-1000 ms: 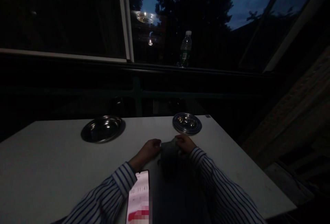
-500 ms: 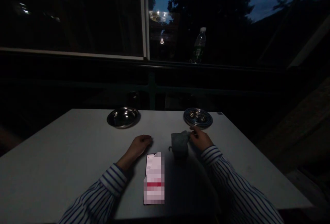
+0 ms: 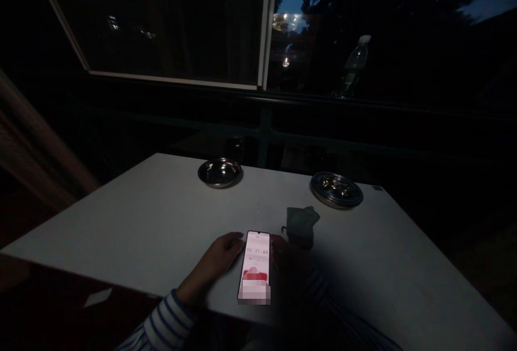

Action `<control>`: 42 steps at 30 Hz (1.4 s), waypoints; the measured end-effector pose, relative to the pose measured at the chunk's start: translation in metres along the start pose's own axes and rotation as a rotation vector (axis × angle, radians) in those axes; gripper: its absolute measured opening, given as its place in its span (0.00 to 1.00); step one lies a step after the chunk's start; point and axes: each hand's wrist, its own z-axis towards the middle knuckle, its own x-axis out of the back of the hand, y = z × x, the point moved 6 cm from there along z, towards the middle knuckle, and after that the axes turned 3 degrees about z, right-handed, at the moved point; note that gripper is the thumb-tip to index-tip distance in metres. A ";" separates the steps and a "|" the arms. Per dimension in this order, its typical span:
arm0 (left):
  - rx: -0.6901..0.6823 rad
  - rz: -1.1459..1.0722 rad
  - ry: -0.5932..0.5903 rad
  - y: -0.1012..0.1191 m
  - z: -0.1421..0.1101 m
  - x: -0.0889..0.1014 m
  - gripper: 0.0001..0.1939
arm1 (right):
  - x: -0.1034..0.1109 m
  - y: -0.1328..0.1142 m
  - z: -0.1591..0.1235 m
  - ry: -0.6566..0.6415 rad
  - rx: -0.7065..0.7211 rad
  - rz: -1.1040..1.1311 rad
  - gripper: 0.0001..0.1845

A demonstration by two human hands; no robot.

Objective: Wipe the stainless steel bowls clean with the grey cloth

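A smartphone with a lit screen reading 00:31:44 lies upright in my view near the table's front edge. Its lower part is blurred out. My left hand rests just left of it, fingers loosely bent with a gap above the thumb, fingertips close to its edge. On the other side, my right hand is in deep shadow, fingertips at the phone's right edge; whether it grips is unclear. A small grey cloth pouch, with a short cord at its left, stands just beyond my right hand.
On the white table, a shiny metal dish stands at the back, with stacked metal plates farther right. A plastic bottle stands by the window. A curtain hangs at left.
Both hands have left the grey pouch, the left first, and come back to either side of the phone. The pouch stays on the table. My view has turned left.
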 end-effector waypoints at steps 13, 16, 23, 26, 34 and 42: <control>-0.143 -0.115 -0.273 0.005 0.007 -0.001 0.20 | -0.012 -0.001 0.010 0.139 0.041 -0.273 0.18; -0.171 -0.078 -0.292 0.004 0.009 0.003 0.19 | -0.015 0.003 0.016 0.176 0.026 -0.376 0.18; -0.208 0.035 -0.229 -0.008 0.026 0.017 0.16 | -0.005 0.002 0.025 0.171 -0.040 -0.509 0.17; -0.160 0.015 -0.114 -0.012 0.043 0.035 0.16 | 0.005 -0.017 0.034 0.112 -0.072 -0.534 0.18; -0.053 -0.127 0.190 -0.008 0.091 0.113 0.11 | 0.026 -0.058 0.095 -0.101 -0.130 -0.595 0.14; 0.068 -0.344 0.595 -0.053 0.149 0.169 0.22 | 0.011 -0.066 0.194 -0.132 -0.109 -0.631 0.12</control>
